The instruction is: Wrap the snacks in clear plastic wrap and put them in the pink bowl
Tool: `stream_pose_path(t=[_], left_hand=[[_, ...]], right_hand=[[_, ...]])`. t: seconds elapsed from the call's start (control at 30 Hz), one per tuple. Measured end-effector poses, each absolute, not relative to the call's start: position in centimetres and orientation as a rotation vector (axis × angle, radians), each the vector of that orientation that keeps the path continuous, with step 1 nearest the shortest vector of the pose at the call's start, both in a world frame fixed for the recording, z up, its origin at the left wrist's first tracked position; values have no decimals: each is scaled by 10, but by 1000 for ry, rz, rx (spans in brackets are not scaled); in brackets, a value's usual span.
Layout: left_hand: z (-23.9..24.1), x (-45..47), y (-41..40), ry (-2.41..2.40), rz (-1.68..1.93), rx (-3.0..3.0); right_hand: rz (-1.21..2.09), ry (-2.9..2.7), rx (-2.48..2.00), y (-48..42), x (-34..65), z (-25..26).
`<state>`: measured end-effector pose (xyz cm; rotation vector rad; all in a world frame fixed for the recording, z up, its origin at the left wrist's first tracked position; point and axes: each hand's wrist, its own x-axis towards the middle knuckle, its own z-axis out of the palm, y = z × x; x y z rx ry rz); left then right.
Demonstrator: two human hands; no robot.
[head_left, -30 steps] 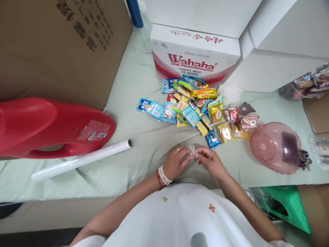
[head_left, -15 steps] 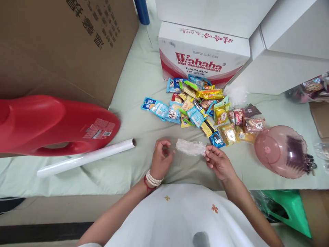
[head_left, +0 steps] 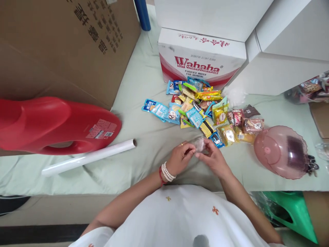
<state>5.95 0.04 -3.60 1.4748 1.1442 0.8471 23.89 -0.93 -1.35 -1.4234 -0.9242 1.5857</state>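
My two hands meet low over the pale green cloth, a crumpled piece of clear plastic film between their fingertips. My left hand comes in from seven o'clock, back upward, its fingers curled well in and the thumb and forefinger closed in a pinch at the film's near-left edge; a beaded bracelet and a red cord circle that wrist. My right hand angles in from five o'clock, half closed, with the forefinger bent along the film's right side and the thumb reaching across below it, so the film is lightly gripped. Both elbows are bent, forearms slanting inward. From my fingers, the heap of wrapped snack packs lies at twelve, the Wahaha water carton just beyond it, the translucent pink bowl at three, and the white roll at nine.
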Motion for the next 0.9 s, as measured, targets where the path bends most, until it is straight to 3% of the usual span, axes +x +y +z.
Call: stream_pose_path(t=[0.3, 0.43, 0.5, 0.57, 0.63, 0.67, 0.9], left_hand=[[-47, 30, 13, 1053, 1091, 300], [-44, 22, 12, 1034, 1098, 189], [-41, 24, 9, 1057, 1102, 219], [-36, 29, 6, 1079, 1087, 294], [-30, 35, 3, 1085, 1059, 383], [-28, 39, 2, 1083, 1049, 423], [-17, 51, -9, 1083, 1055, 623]], right_hand=[[1603, -409, -1429, -12, 263, -24], [1744, -708, -1621, -33, 282, -22], [1554, -1094, -1813, -43, 293, -11], [1069, -1371, -1962, -48, 301, 8], [688, -1483, -1930, -43, 298, 27], [650, -1530, -1849, -38, 291, 33], [1471, -1419, -1293, 6, 221, 7]])
